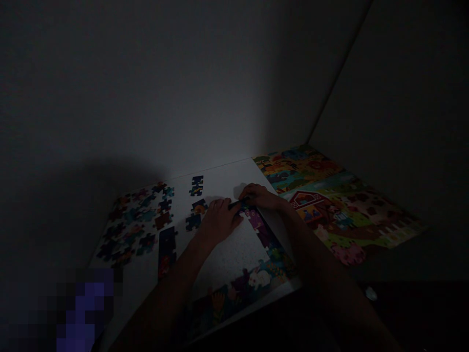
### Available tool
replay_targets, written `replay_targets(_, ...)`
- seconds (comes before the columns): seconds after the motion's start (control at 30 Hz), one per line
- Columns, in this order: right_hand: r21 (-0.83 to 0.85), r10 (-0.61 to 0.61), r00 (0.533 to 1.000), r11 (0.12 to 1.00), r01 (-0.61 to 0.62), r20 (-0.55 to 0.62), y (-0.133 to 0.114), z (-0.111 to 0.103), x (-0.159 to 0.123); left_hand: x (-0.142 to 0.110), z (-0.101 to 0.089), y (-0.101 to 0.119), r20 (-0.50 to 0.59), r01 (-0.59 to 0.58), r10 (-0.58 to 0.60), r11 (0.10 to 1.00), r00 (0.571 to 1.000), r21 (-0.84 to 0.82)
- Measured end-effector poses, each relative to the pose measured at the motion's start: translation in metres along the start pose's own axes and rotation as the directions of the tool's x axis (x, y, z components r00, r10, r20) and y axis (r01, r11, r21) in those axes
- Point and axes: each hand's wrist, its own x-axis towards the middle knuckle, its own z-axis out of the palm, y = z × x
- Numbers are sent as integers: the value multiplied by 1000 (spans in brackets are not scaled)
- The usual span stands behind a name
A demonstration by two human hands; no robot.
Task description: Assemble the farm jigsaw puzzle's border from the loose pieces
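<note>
On the white board (223, 252), a partly joined jigsaw border (259, 225) runs along the right side and the near edge, showing an owl and a white rabbit. My left hand (220, 221) lies at its upper end, thumb and fingertips closed on a dark puzzle piece (237, 205). From the right, my right hand (259, 196) pinches the same piece with bent fingers. My fingers hide most of its outline. Just left of my left hand lie loose dark puzzle pieces (193, 222), one with an orange shape.
Several loose pieces (128, 220) spread over the board's left side. A joined strip (167, 247) stands beside my left forearm, and two joined pieces (197, 186) lie farther back. Finished farm and animal puzzles (340, 210) lie at right. A wall (205, 98) rises behind; the light is dim.
</note>
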Motion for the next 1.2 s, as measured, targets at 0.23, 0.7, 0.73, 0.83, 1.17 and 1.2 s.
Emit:
replay_targets(0.23,-8,9,1000,1000,-9,-4,0,2,1,-3,12,-6,-28,-23,23,1000,999,-5)
replay_targets(0.7,36,71,990,997,-67,-122,9,13,5,-74,-6,-98,-119,235,-252,962,960,-142)
replay_targets(0.73,50,73,989,997,-67,-131,10,14,5,-76,-3,-98,-139,248,-266,959,954,-138)
replay_targets(0.83,92,69,987,994,-56,-142,11,15,4,-76,2,-94,-177,295,-315,946,932,-131)
replay_targets(1.17,54,93,986,995,-86,-138,6,15,4,-63,5,-76,-145,196,-228,959,963,-205)
replay_targets(1.2,55,95,985,995,-88,-142,6,16,4,-65,3,-79,-153,190,-226,957,962,-221)
